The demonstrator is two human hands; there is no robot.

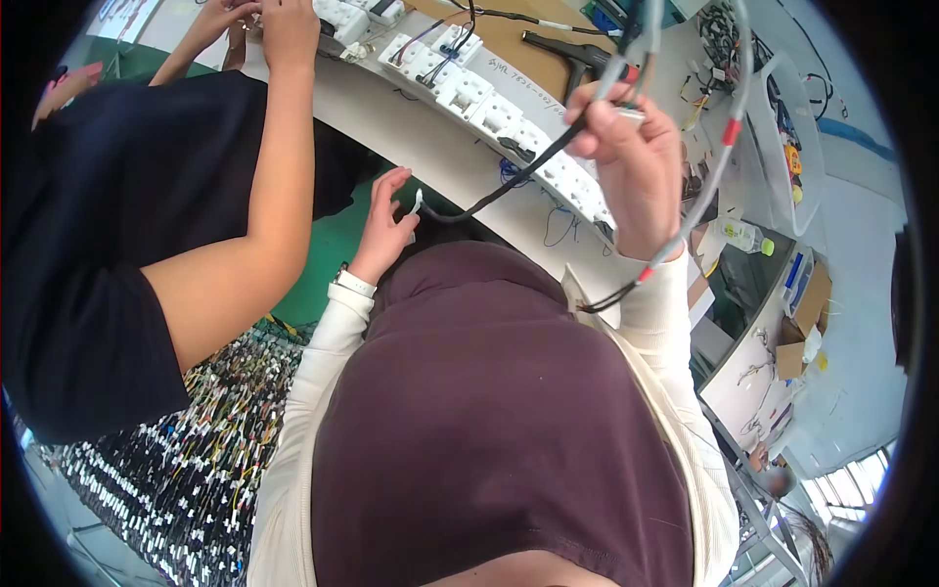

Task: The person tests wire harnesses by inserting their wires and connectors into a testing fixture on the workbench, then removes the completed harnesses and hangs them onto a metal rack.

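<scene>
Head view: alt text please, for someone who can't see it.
A person's right hand holds up a black cable that runs down to the left hand, beside a row of white blocks on a workbench. A co-worker in black is at left, above many bundled wires.

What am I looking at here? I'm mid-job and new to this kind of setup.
There's no machine: one head-worn camera looks down past the wearer's torso at two bare hands. The right hand is raised, holding a black cable. The left hand, lower down, is at the cable's white end; whether it grips it is unclear. On the workbench stands a row of white blocks, with loose wires around. The bare arm at the picture's left is another person's.
</scene>
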